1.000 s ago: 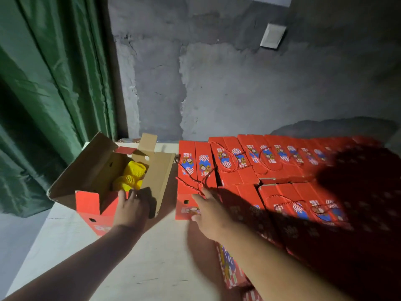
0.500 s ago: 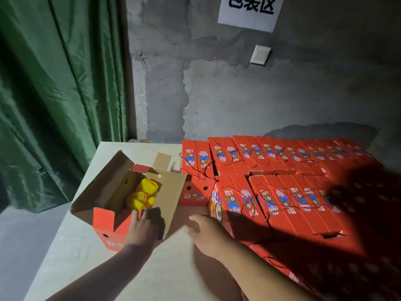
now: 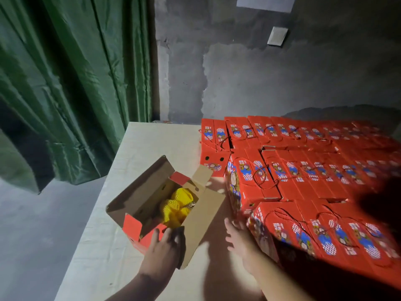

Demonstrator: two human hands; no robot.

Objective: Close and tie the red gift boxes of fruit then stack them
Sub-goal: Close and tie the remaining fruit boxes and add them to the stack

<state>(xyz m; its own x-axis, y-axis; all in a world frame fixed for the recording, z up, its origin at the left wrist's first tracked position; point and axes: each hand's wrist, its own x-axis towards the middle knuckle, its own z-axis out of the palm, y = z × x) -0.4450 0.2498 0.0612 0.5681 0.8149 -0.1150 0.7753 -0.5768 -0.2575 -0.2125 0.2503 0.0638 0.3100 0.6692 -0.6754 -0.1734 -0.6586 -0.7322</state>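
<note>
Open red gift box (image 3: 152, 213) on pale surface (image 3: 152, 144), left of closed-box stack (image 3: 303, 174); flaps up, yellow net-wrapped fruit (image 3: 176, 208) inside. Left hand (image 3: 165, 246) grips its near end wall. Right hand (image 3: 240, 240), fingers spread, holds nothing, just beside the stack.

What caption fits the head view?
Left hand grips the open box; right hand open beside stacked boxes.

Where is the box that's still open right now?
In the head view, the open box sits left of centre on the pale table, just left of the stacked closed red boxes, with the left hand on its near end.
</note>
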